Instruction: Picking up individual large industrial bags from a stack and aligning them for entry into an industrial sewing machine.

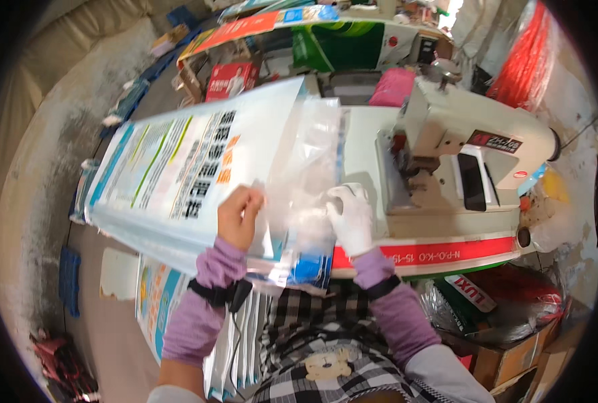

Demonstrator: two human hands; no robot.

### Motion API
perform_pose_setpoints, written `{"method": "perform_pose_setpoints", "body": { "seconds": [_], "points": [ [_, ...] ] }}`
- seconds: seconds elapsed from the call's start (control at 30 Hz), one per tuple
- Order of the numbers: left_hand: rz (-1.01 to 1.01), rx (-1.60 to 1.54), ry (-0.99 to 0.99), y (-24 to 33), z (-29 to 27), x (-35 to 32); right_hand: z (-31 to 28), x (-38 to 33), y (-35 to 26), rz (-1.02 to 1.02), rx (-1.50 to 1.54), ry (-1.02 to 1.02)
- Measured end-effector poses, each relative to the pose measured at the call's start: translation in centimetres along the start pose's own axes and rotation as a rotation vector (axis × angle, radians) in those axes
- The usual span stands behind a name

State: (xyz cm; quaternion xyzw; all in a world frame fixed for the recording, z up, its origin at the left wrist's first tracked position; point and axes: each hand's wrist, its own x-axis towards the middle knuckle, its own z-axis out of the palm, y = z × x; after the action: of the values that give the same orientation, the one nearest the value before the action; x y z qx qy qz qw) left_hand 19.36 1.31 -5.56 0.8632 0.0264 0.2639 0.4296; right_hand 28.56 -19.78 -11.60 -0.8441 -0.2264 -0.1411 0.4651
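Note:
A large white-and-blue printed sack (171, 161) lies across the sewing table in front of me. Out of its open right end sticks a clear plastic liner (312, 148), crumpled and shiny. My left hand (240, 213), bare, is closed in a pinch on the liner near the sack's mouth. On the liner's right side, my right hand (351, 220), in a white glove, pinches the film between thumb and fingers. Blur softens both sets of fingertips. A beige sewing machine (473, 124) stands just right of the gloved hand.
A dark phone (472, 183) lies by the machine. More printed sacks (161, 295) are stacked below the table at left. Red string (527, 57) hangs at the far right. A pink bundle (391, 87) and a red box (232, 80) sit behind. Cardboard boxes (514, 356) stand lower right.

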Motion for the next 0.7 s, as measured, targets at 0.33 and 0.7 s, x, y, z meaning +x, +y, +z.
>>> {"method": "perform_pose_setpoints", "body": {
  "seconds": [0.33,0.7],
  "points": [
    [-0.215,-0.192,-0.075,-3.9,3.0,-3.3,4.1,-2.2,-8.0,0.237,0.845,-0.278],
    [-0.521,-0.174,-0.337,-0.1,-1.9,-1.6,2.6,-5.2,-6.3,-0.112,0.852,-0.539]
  ]
}}
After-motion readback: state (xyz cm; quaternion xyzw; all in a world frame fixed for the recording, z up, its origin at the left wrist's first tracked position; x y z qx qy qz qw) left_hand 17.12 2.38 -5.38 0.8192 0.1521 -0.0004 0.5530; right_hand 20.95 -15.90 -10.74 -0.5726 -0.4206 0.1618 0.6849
